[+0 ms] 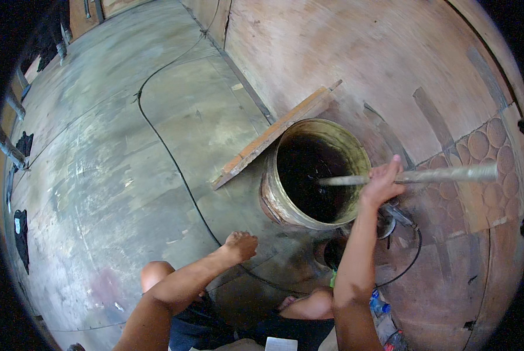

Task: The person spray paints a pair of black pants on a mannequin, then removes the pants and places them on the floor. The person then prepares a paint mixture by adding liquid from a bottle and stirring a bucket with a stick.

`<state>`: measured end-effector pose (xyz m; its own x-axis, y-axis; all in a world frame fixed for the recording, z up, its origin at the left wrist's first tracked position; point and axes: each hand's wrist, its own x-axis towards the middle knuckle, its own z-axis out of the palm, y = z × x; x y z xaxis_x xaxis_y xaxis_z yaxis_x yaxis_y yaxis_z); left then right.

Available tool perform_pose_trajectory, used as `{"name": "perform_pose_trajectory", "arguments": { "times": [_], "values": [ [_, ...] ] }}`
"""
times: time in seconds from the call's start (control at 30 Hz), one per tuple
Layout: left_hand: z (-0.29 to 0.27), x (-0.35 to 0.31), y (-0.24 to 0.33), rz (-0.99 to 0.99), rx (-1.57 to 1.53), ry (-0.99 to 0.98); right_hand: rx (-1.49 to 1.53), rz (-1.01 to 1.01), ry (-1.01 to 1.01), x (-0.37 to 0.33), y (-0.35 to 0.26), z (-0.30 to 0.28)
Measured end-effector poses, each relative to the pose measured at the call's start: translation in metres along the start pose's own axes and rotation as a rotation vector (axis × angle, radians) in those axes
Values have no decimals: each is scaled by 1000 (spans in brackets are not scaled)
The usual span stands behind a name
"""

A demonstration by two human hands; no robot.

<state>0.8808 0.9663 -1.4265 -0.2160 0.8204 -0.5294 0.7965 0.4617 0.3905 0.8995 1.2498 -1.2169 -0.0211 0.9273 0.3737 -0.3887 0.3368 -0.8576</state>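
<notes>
My right hand (382, 182) is wrapped round a long pale stick (437, 175), which lies nearly level across the bucket's rim. The stick's left end reaches into the mouth of a large worn bucket (268, 199), with dark contents (306, 164) inside. Whether the tip touches them I cannot tell. The bucket leans toward me, its inner wall stained pale and yellowish. My left hand (241, 247) is curled into a fist above the floor, left of the bucket and apart from it; nothing shows in it.
A wooden plank (274, 137) lies at a slant behind the bucket. A black cable (168, 152) snakes over the grey-green floor (110, 199). Right of the bucket is a dark corded tool (399, 215). Nearer me are a small dark container (331, 253) and plastic bottles (379, 304).
</notes>
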Motion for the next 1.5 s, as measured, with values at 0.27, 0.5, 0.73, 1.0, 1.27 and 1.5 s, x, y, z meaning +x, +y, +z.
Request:
{"name": "perform_pose_trajectory", "arguments": {
  "times": [0.27,0.5,0.73,1.0,1.27,1.5],
  "values": [
    [6,-1,-7,27,30,83,-3,366,-319,16,-14,-16],
    [7,2,-3,24,42,64,-76,1,55,5,1,-2],
    [7,2,-5,32,45,91,72,373,-414,11,-14,-14],
    [6,2,-4,39,30,94,-6,-12,-118,-1,4,-4],
    [0,-3,-5,2,7,97,-57,286,-364,12,-21,-12],
    [-1,-2,-2,36,-3,73,53,-10,-141,-5,5,0]
  ]
}}
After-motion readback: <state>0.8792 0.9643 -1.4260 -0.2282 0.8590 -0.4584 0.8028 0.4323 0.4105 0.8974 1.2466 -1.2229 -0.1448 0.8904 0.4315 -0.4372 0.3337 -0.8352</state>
